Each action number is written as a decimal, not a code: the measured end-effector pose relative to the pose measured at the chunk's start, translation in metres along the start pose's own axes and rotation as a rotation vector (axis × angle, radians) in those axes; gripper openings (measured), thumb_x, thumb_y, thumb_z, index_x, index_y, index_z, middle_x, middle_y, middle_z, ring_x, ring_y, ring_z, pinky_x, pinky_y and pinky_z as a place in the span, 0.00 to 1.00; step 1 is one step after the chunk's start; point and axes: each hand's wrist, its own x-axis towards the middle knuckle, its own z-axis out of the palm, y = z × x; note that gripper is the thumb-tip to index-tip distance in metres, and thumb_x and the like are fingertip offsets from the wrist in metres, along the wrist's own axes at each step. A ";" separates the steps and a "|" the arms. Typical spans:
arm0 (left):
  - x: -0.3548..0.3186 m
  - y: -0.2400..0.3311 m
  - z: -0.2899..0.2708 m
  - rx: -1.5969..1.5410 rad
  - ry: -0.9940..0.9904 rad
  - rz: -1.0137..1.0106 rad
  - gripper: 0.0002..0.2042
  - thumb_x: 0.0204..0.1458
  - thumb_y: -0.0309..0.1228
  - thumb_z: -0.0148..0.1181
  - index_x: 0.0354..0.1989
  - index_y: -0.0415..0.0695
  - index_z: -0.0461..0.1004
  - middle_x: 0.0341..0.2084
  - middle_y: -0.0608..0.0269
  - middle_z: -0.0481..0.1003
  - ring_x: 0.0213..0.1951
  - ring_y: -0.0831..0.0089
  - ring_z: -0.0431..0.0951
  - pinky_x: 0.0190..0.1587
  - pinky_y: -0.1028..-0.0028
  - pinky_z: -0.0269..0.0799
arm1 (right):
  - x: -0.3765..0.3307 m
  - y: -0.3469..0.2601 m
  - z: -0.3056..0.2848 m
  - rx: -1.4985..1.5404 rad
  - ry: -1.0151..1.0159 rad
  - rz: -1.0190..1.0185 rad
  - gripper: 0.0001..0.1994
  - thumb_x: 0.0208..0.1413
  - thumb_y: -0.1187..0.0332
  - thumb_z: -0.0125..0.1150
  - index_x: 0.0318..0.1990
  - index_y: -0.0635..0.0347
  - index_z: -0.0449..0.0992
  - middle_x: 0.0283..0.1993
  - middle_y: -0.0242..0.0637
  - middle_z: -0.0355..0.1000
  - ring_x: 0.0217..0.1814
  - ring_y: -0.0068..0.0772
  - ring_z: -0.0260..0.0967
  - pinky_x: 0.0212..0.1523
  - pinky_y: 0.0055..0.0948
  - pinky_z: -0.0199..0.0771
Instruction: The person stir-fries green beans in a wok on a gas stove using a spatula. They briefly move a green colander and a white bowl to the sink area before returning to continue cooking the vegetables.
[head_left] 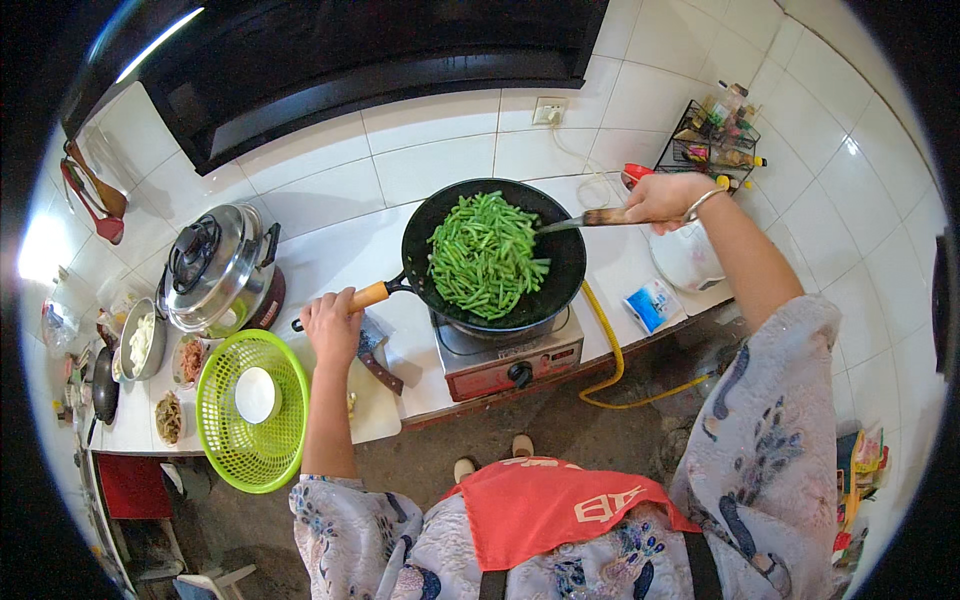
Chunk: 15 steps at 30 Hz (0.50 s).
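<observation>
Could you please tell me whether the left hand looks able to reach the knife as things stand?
Probably yes: the knife lies, grip uncovered, close to the left hand. That hand holds the pan handle, though, so it would likely need to let go first.

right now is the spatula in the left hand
No, the right hand holds the spatula, while the left hand grips the wok handle.
</observation>
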 end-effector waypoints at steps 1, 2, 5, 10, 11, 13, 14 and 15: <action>0.000 -0.001 0.000 0.002 -0.013 -0.010 0.21 0.40 0.32 0.70 0.46 0.53 0.77 0.35 0.64 0.76 0.43 0.63 0.74 0.52 0.61 0.60 | 0.005 -0.004 0.009 0.071 0.031 -0.063 0.13 0.58 0.58 0.58 0.38 0.59 0.78 0.19 0.33 0.71 0.15 0.21 0.64 0.16 0.26 0.64; 0.000 -0.001 0.000 0.002 -0.026 -0.016 0.21 0.40 0.32 0.70 0.47 0.53 0.77 0.35 0.64 0.76 0.43 0.63 0.74 0.52 0.61 0.60 | 0.000 -0.006 0.015 0.066 0.059 -0.111 0.13 0.56 0.60 0.59 0.42 0.58 0.79 0.19 0.32 0.71 0.16 0.21 0.65 0.16 0.26 0.65; -0.005 -0.006 -0.004 0.017 -0.033 -0.034 0.21 0.40 0.32 0.70 0.47 0.53 0.77 0.36 0.64 0.76 0.43 0.63 0.74 0.52 0.61 0.60 | -0.033 -0.026 0.004 -0.069 0.108 -0.212 0.17 0.53 0.65 0.62 0.52 0.56 0.78 0.20 0.32 0.71 0.17 0.22 0.67 0.18 0.26 0.68; -0.005 -0.004 -0.004 0.021 -0.049 -0.056 0.21 0.40 0.32 0.70 0.47 0.53 0.77 0.37 0.64 0.77 0.44 0.63 0.74 0.52 0.60 0.60 | -0.032 -0.011 -0.028 -0.193 0.183 -0.187 0.22 0.51 0.68 0.63 0.56 0.55 0.76 0.24 0.35 0.73 0.20 0.24 0.69 0.21 0.27 0.71; -0.005 -0.004 -0.003 0.011 -0.040 -0.047 0.21 0.40 0.32 0.70 0.47 0.53 0.77 0.37 0.64 0.77 0.44 0.63 0.74 0.52 0.60 0.60 | -0.020 -0.008 -0.030 -0.216 0.212 -0.172 0.22 0.51 0.67 0.63 0.56 0.55 0.76 0.24 0.35 0.73 0.20 0.24 0.69 0.22 0.28 0.71; -0.004 -0.006 -0.002 0.002 -0.026 -0.028 0.21 0.40 0.32 0.71 0.47 0.53 0.77 0.37 0.64 0.77 0.44 0.63 0.74 0.52 0.60 0.60 | 0.007 -0.007 -0.028 -0.201 0.246 -0.166 0.22 0.50 0.67 0.63 0.56 0.54 0.76 0.24 0.35 0.73 0.21 0.25 0.69 0.23 0.28 0.72; -0.002 -0.005 -0.001 0.000 -0.018 -0.015 0.21 0.40 0.32 0.71 0.47 0.53 0.77 0.36 0.64 0.77 0.44 0.63 0.74 0.52 0.60 0.60 | 0.019 -0.008 -0.026 -0.165 0.252 -0.171 0.22 0.50 0.67 0.63 0.56 0.54 0.76 0.23 0.36 0.73 0.21 0.25 0.69 0.23 0.29 0.72; -0.002 -0.005 -0.002 0.005 -0.014 -0.008 0.21 0.39 0.32 0.71 0.47 0.54 0.78 0.36 0.65 0.76 0.44 0.63 0.74 0.52 0.60 0.60 | 0.029 -0.014 -0.024 -0.128 0.252 -0.186 0.23 0.50 0.66 0.63 0.56 0.54 0.76 0.23 0.36 0.73 0.21 0.26 0.70 0.24 0.29 0.72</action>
